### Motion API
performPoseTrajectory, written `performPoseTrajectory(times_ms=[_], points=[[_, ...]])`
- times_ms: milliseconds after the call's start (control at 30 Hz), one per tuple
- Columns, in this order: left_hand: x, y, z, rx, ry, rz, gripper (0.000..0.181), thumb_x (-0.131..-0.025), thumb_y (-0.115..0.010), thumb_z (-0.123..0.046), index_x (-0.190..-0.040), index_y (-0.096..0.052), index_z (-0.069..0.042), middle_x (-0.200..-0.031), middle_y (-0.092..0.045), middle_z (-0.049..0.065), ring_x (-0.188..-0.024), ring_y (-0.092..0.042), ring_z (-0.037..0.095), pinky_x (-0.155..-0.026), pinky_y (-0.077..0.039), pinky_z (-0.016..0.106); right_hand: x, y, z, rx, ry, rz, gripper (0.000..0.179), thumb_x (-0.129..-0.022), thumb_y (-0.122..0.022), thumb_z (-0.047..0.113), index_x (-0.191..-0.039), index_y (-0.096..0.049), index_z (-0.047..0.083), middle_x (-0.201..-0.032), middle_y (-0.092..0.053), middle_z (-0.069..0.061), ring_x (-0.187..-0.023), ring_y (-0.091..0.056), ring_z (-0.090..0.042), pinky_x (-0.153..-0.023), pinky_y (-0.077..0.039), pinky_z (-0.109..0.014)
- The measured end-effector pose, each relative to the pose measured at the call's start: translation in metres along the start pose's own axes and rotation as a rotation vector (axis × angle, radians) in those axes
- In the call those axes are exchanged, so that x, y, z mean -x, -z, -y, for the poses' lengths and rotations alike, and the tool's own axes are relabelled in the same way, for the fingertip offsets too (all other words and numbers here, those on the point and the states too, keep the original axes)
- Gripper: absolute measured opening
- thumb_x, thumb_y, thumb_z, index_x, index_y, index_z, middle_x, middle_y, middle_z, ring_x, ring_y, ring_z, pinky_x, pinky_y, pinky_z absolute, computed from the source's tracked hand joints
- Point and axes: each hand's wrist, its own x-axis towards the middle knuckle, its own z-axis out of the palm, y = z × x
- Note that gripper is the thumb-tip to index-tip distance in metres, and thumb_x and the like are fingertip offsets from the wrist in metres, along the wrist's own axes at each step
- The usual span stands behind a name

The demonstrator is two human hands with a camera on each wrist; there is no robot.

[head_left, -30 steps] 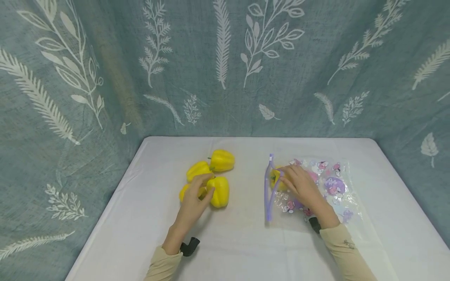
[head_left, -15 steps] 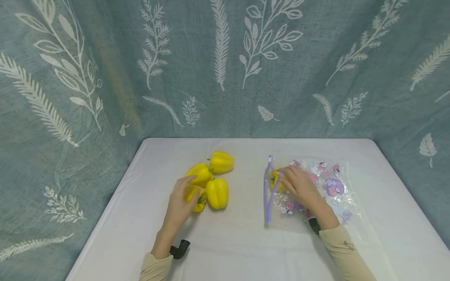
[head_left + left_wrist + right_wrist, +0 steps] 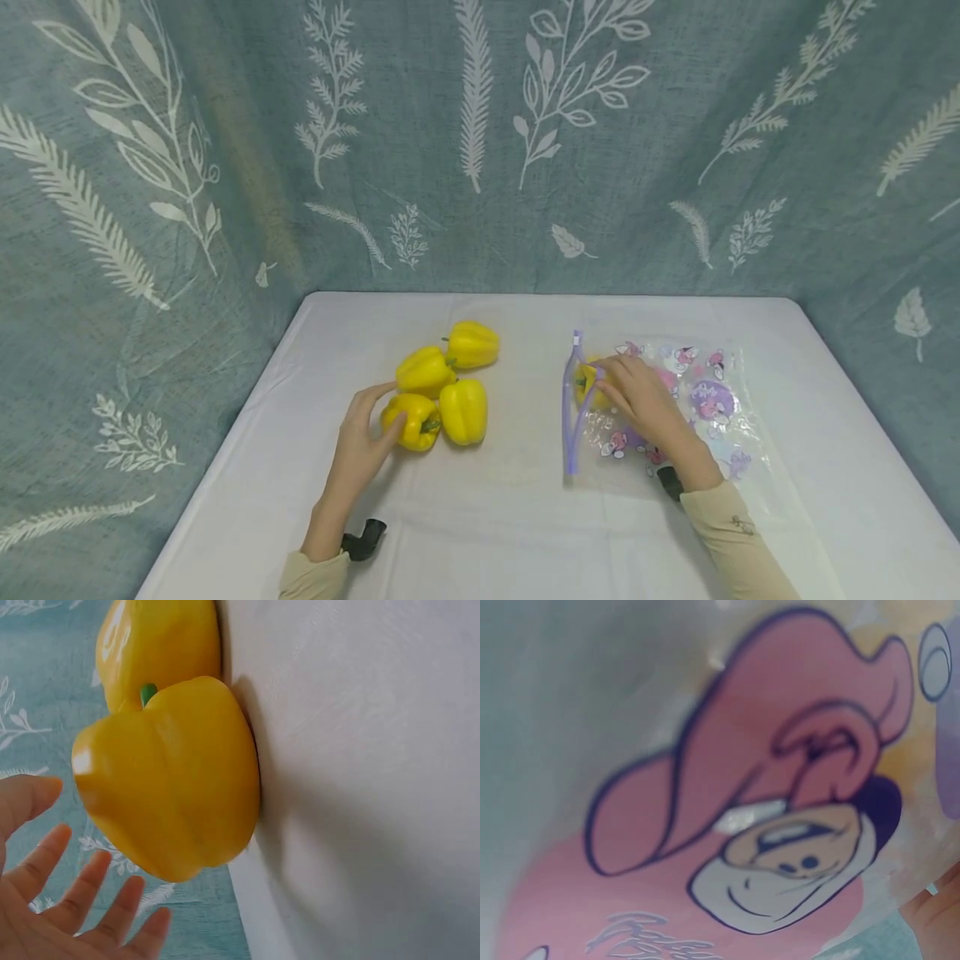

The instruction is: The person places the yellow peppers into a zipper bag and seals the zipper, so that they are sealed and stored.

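My left hand (image 3: 358,442) is spread beside a yellow bell pepper (image 3: 412,422) at the front left of a small cluster. In the left wrist view the fingers (image 3: 86,889) stand apart from that pepper (image 3: 172,780), touching nothing. Next to it lie a second bell pepper (image 3: 465,412), a third (image 3: 425,372) behind, and another (image 3: 472,345) farthest back. On the right, my right hand (image 3: 641,396) pinches the purple-edged mouth of a clear printed zip bag (image 3: 712,400). One yellow bell pepper (image 3: 585,382) sits just inside that gaping mouth, partly covered by the fingers.
A white cloth covers the table (image 3: 517,517). Behind it and at both sides hangs a green-blue leaf-patterned curtain (image 3: 442,225). Bag film with a pink cartoon print (image 3: 780,765) fills most of the right wrist view.
My left hand has drawn back to the left, from over the cluster to its outer side, uncovering the front-left bell pepper. The right hand and the zip bag stay in place.
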Motion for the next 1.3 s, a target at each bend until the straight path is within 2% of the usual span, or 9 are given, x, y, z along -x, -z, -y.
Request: performPoseTrajectory(times_ms=[267,467,767,967,1167,1300], points=[[0.001,0.002,0.007,-0.006,0.093,0.087,0.048,-0.088,-0.065,-0.024,-0.130,-0.048,-0.008,-0.134,-0.041,0.016,-0.129,-0.035,0.034,-0.106,-0.030,0.055,0.000,0.001,0.000,0.003,-0.006,0.005,0.028,-0.093,-0.054,0.022,-0.117,-0.057,0.007,-0.110,-0.060,-0.008,-0.101,-0.055,-0.026,-0.090,-0.045,-0.043],[0.004,0.002,0.009,0.017,0.166,0.166,0.055,-0.087,-0.065,-0.032,-0.132,-0.045,-0.008,-0.137,-0.037,0.018,-0.128,-0.036,0.037,-0.101,-0.037,0.056,0.001,0.001,-0.001,0.000,-0.022,0.020,0.028,-0.094,-0.053,0.022,-0.118,-0.056,0.007,-0.111,-0.060,-0.008,-0.102,-0.055,-0.026,-0.090,-0.045,-0.043],[0.005,0.002,0.014,0.063,0.198,0.239,0.070,-0.081,-0.070,-0.034,-0.139,-0.036,-0.011,-0.143,-0.036,0.016,-0.123,-0.043,0.040,-0.096,-0.045,0.050,0.003,0.001,-0.001,-0.001,-0.018,0.005,0.028,-0.093,-0.054,0.022,-0.117,-0.057,0.007,-0.110,-0.060,-0.008,-0.102,-0.055,-0.026,-0.089,-0.046,-0.042],[0.006,0.002,0.019,0.074,0.198,0.251,0.075,-0.077,-0.075,-0.033,-0.138,-0.036,-0.014,-0.143,-0.038,0.013,-0.124,-0.042,0.038,-0.095,-0.046,0.047,0.004,0.000,-0.002,0.006,-0.022,0.017,0.029,-0.094,-0.053,0.023,-0.118,-0.057,0.007,-0.111,-0.060,-0.008,-0.103,-0.055,-0.026,-0.091,-0.045,-0.043],[0.007,0.001,0.022,0.084,0.168,0.233,0.074,-0.074,-0.078,-0.030,-0.134,-0.038,-0.015,-0.138,-0.043,0.012,-0.121,-0.044,0.035,-0.090,-0.050,0.045,0.003,-0.001,-0.002,-0.002,-0.016,0.016,0.028,-0.094,-0.053,0.022,-0.117,-0.057,0.007,-0.110,-0.060,-0.008,-0.102,-0.055,-0.026,-0.090,-0.045,-0.042],[0.008,0.001,0.021,0.105,0.177,0.219,0.074,-0.073,-0.079,-0.028,-0.134,-0.039,-0.013,-0.137,-0.043,0.012,-0.120,-0.045,0.035,-0.089,-0.051,0.043,0.003,-0.001,-0.002,-0.006,0.002,0.001,0.027,-0.093,-0.054,0.021,-0.116,-0.057,0.007,-0.109,-0.059,-0.007,-0.101,-0.055,-0.025,-0.089,-0.045,-0.042]])
